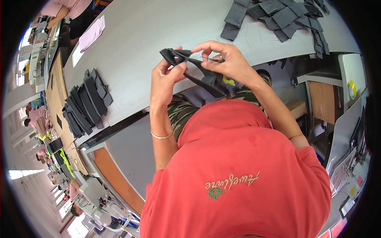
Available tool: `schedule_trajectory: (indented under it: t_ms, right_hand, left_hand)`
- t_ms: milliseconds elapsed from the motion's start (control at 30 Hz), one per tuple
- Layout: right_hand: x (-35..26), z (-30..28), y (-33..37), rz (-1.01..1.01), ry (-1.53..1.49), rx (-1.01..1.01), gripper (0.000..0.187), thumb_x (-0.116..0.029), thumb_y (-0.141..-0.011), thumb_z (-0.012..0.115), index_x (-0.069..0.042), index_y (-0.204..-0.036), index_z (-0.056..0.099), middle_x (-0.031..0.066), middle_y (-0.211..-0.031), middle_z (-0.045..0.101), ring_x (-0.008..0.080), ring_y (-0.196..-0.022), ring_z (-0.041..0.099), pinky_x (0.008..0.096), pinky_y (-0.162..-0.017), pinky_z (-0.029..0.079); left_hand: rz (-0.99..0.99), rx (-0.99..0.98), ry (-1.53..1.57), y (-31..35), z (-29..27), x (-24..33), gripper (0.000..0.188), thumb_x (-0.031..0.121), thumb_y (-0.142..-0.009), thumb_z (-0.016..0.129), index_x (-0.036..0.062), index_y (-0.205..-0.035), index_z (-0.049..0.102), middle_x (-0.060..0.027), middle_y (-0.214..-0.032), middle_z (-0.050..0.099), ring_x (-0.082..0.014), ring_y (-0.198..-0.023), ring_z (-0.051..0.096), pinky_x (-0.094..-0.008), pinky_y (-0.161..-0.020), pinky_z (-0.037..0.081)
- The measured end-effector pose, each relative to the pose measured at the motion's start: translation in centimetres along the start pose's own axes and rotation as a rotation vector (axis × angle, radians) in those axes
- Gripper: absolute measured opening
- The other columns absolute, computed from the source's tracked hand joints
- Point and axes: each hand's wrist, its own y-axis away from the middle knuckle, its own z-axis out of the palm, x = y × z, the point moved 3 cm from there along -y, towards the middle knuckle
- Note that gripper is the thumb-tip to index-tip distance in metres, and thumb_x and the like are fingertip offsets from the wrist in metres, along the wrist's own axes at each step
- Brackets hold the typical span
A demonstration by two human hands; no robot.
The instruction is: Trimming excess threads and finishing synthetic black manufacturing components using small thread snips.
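Observation:
My left hand (168,77) pinches a dark grey fabric piece (171,57) between thumb and fingers, above the near edge of the table. The piece is folded at the top, and its strips hang toward my lap (210,89). My right hand (228,59) is closed at the other side of the same fabric, fingertips touching it. A thin dark thing (216,60) shows between the right fingers; I cannot make out whether it is fabric or a small tool.
On the grey table (143,31), a row of dark fabric pieces (89,99) lies at left, and a loose heap (281,18) at far right. Pale pink sheets (92,33) lie at upper left, near another person (71,10). A cardboard box (323,101) stands under the table's right side.

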Motion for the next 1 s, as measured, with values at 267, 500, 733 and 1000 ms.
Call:
schedule_trajectory:
  t_ms: [267,500,733,1000]
  right_hand:
    - [5.1,-2.6,-2.5,-0.132,0.177,0.211,0.019,-0.017,-0.089,0.058,-0.006,-0.101,0.069,0.0062,-0.094,0.069,0.0168,-0.092,0.06,0.0296,-0.078,0.046]
    - [4.9,1.2,0.4,-0.133,0.497,-0.064,0.036,0.008,-0.069,0.052,-0.004,-0.1,0.066,0.0147,-0.119,0.061,0.0278,-0.118,0.053,0.0307,-0.094,0.043]
    - [1.3,-0.3,1.6,0.202,-0.033,-0.095,0.03,-0.023,-0.097,0.047,-0.002,-0.092,0.067,0.0005,-0.059,0.056,0.0046,-0.05,0.043,0.0202,-0.048,0.034]
    - [1.1,2.1,1.2,-0.179,0.311,-0.111,0.026,-0.008,-0.083,0.055,-0.015,-0.102,0.07,0.0123,-0.072,0.067,0.0237,-0.064,0.063,0.0342,-0.061,0.048]
  left_hand:
    - [0.063,0.018,0.17,0.7,-1.2,0.4,0.051,0.006,-0.084,0.061,-0.0088,-0.13,0.043,-0.0119,-0.097,0.06,-0.0201,-0.079,0.063,-0.0336,-0.069,0.054]
    - [0.186,0.088,0.186,1.3,-1.7,1.4,0.051,0.004,-0.083,0.061,-0.0095,-0.129,0.043,-0.0138,-0.1,0.061,-0.0227,-0.087,0.065,-0.0327,-0.07,0.054]
    - [0.241,0.202,0.066,1.4,-1.2,2.7,0.052,0.001,-0.08,0.065,-0.009,-0.126,0.043,-0.0134,-0.097,0.063,-0.0192,-0.082,0.065,-0.0263,-0.068,0.05]
    - [0.19,0.164,-0.015,-1.3,-0.6,-1.6,0.041,0.001,-0.077,0.065,0.0009,-0.111,0.042,-0.0082,-0.081,0.065,-0.0091,-0.071,0.058,-0.0233,-0.064,0.048]
